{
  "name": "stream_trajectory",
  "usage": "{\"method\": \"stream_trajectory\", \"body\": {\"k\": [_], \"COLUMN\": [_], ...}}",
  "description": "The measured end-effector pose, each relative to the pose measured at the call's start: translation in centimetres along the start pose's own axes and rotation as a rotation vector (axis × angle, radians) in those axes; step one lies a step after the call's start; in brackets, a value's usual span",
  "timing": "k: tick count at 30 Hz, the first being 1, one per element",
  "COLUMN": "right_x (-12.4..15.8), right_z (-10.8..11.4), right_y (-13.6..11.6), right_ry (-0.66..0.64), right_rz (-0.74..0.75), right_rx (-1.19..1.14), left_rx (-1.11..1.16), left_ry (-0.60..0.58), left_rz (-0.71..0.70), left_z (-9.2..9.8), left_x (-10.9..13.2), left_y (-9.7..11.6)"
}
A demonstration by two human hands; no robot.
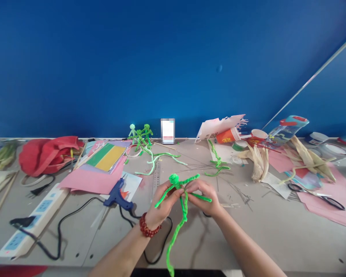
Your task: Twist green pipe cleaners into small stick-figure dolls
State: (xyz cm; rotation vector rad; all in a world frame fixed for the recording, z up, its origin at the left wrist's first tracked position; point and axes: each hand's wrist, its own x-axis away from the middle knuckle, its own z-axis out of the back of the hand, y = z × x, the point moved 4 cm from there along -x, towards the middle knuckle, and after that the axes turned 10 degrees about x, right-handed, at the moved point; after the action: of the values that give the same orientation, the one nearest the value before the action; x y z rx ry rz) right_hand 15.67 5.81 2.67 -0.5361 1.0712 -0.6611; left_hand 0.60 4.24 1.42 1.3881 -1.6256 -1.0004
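Observation:
Above the near part of the table, both hands hold a bright green pipe-cleaner figure (185, 207) with a round wound head, stubby arms and a long strand trailing down toward the table's front edge. My left hand (165, 198), a red bead bracelet on its wrist, is closed around the figure's body from the left. From the right, my right hand (206, 196) pinches the body and a strand at its middle. The fingertips meet just below the head and partly hide the twist there. Loose green pipe cleaners (158, 158) lie on the table beyond the hands.
Finished-looking green figures (140, 134) stand near the blue wall. A blue glue gun (119, 196) with a black cord lies left, near a white power strip (36, 221) and red bag (46, 156). Scissors (317, 196), dried husks (258, 161) and paper cups (227, 135) are at right.

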Motion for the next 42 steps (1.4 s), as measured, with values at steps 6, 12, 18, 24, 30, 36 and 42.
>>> {"method": "stream_trajectory", "body": {"k": [6,12,18,24,30,36,42], "right_x": [0.9,0.1,-0.9,-1.6,-0.8,-0.3,-0.3], "right_z": [-1.8,0.1,7.3,4.6,2.2,2.1,2.5], "right_y": [1.4,0.7,-0.6,-2.8,-2.9,-2.1,-3.3], "right_ry": [0.066,-0.173,0.152,-0.247,-0.304,-0.165,0.062], "right_rz": [-0.427,-0.423,-0.119,0.263,0.409,0.408,0.455], "right_rx": [-0.298,-0.288,-0.033,0.336,0.667,0.784,0.859], "left_rx": [-0.273,0.046,0.261,0.321,0.251,0.246,0.298], "left_ry": [-0.099,0.003,0.086,0.004,-0.01,-0.001,-0.013], "left_rz": [-0.151,0.043,0.216,0.386,0.38,0.321,0.227], "left_z": [-0.2,0.2,0.9,0.5,0.6,0.7,0.5], "left_x": [-0.2,-0.3,-0.7,-0.6,-0.4,-0.4,-0.3], "left_y": [1.8,1.1,-0.2,-0.9,-1.2,-1.0,-0.5]}}
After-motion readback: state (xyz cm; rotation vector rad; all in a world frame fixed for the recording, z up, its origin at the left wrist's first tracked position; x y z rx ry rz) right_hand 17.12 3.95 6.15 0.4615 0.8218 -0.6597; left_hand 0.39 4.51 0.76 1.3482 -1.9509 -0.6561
